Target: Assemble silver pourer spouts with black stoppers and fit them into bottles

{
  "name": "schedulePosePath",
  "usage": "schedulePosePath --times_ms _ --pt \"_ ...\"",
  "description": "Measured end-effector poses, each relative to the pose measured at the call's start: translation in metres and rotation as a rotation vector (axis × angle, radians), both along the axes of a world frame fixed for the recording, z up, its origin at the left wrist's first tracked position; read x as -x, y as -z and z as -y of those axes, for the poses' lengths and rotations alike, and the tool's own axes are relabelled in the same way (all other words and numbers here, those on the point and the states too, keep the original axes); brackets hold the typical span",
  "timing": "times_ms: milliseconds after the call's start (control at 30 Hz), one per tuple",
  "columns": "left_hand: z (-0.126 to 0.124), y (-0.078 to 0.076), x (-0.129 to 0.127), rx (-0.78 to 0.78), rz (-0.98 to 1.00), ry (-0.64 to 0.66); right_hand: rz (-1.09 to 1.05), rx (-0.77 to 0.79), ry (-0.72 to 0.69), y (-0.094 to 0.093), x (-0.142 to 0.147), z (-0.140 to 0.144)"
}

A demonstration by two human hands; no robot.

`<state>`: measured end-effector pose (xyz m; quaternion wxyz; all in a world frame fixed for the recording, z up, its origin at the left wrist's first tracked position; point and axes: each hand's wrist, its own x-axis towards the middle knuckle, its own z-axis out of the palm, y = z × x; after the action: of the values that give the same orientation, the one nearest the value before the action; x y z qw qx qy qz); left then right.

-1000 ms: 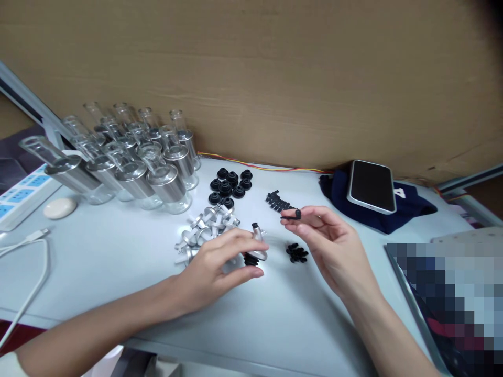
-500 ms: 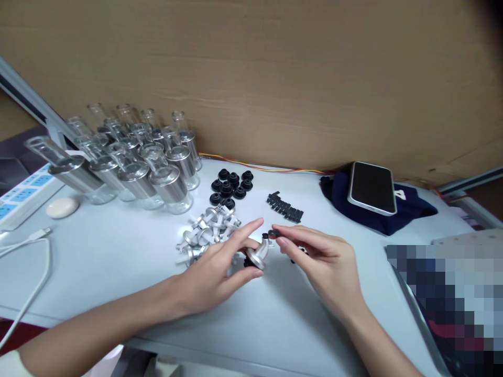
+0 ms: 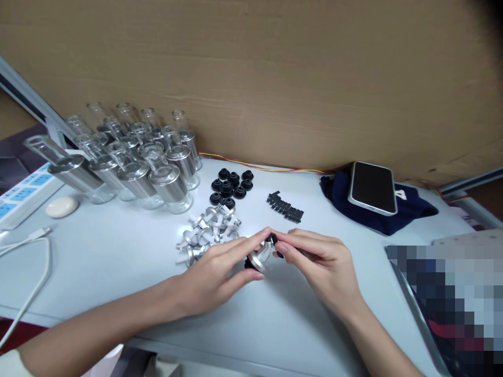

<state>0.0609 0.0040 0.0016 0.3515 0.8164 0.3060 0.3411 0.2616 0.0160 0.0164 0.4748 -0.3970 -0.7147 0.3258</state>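
My left hand (image 3: 220, 272) grips a small silver metal fitting (image 3: 259, 257) just above the white table (image 3: 118, 272). Against the fitting's narrow tip, my right hand (image 3: 318, 262) pinches a tiny black rubber ring (image 3: 274, 239) between thumb and fingers. The two hands meet fingertip to fingertip. A heap of similar silver fittings (image 3: 206, 233) lies just left of my left hand. Behind it are several black rubber caps (image 3: 231, 186) and a row of small black parts (image 3: 285, 207). A small pile of black bits is mostly hidden under my hands.
Several glass bottles with silver collars (image 3: 133, 162) stand at the back left. A phone (image 3: 372, 187) rests on a dark blue cloth (image 3: 408, 209) at the right. A white cable (image 3: 27, 246), a power strip (image 3: 19, 196) and a cardboard wall (image 3: 275, 78) border the table.
My right hand came down and left from near the row of black parts, bringing the black ring to the fitting's tip. My left hand tilted the fitting toward it.
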Motion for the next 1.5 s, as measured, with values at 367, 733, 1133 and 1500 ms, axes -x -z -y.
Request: schedulePosePath --times_ms 367,733,1133,1500 --pt "0.0 -0.005 -0.002 0.34 0.286 -0.022 -0.037 -0.107 -0.039 0.002 0.0 0.002" --pt "-0.002 -0.007 -0.001 0.61 0.554 0.011 0.05 -0.319 0.047 0.0 0.002 0.004" --pt "0.002 -0.004 -0.004 0.635 0.537 0.073 0.086 -0.378 0.227 0.006 0.002 0.011" --pt "0.001 -0.003 -0.002 0.604 0.489 0.053 0.148 -0.484 0.106 0.002 0.003 0.008"
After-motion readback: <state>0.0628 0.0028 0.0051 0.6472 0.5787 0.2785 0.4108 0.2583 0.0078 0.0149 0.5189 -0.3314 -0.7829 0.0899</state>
